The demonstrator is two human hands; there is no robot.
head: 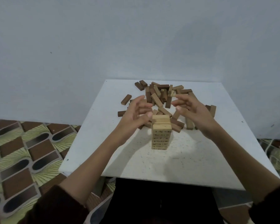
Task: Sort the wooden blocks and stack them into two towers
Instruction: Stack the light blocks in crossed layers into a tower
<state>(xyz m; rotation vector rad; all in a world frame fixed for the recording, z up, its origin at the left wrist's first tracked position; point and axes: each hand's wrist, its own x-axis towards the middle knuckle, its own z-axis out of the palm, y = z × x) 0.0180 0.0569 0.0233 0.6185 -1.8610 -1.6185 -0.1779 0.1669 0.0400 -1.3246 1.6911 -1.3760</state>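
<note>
A tower of pale blocks (161, 133) stands near the middle of the white tabletop (200, 159). Behind it, toward the far edge, lies a loose pile of mostly darker blocks (160, 94). The left hand (136, 113) and the right hand (192, 112) hover on either side of the tower's top, fingers spread and loosely bent, holding nothing. The left fingertips are just beside the top layer.
</note>
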